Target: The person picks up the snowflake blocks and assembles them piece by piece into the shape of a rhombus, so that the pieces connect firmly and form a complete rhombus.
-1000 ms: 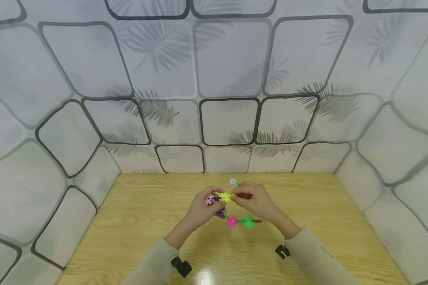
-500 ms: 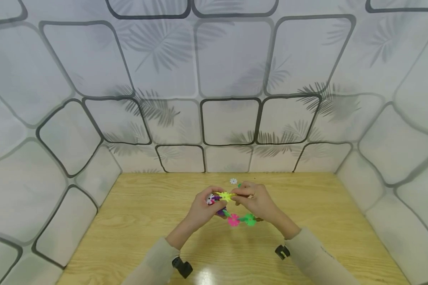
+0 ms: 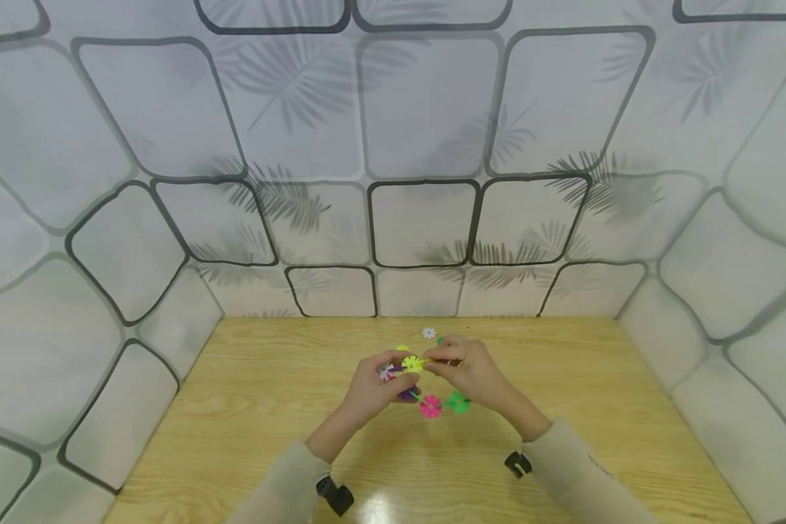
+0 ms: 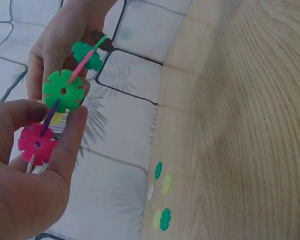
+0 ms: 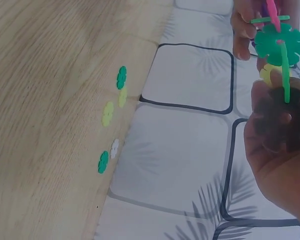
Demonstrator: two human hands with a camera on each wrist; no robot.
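Observation:
Both hands work on a chain of slotted plastic snowflake discs, held up over the table. My left hand (image 3: 381, 380) grips the chain, its thumb and fingers around a yellow disc (image 3: 411, 364). My right hand (image 3: 469, 367) pinches a thin yellow edge right beside that disc. Below the hands hang a pink disc (image 3: 431, 407) and a green disc (image 3: 459, 402). In the left wrist view another pink disc (image 4: 37, 145) sits between the left thumb and fingers. A dark brown disc (image 5: 285, 120) overlaps the right hand in the right wrist view. The left fingers hide part of the chain.
Loose discs lie towards the back of the wooden table (image 3: 288, 407): a white disc (image 3: 429, 332), a yellow disc (image 5: 108, 113) and a green disc (image 5: 103, 162) among them. Patterned panels (image 3: 419, 225) rise at the back and both sides.
The yellow disc between the hands has turned to face the head camera more. The brown end of the chain has gone behind the right hand. A loose yellow disc now shows beyond the left fingers.

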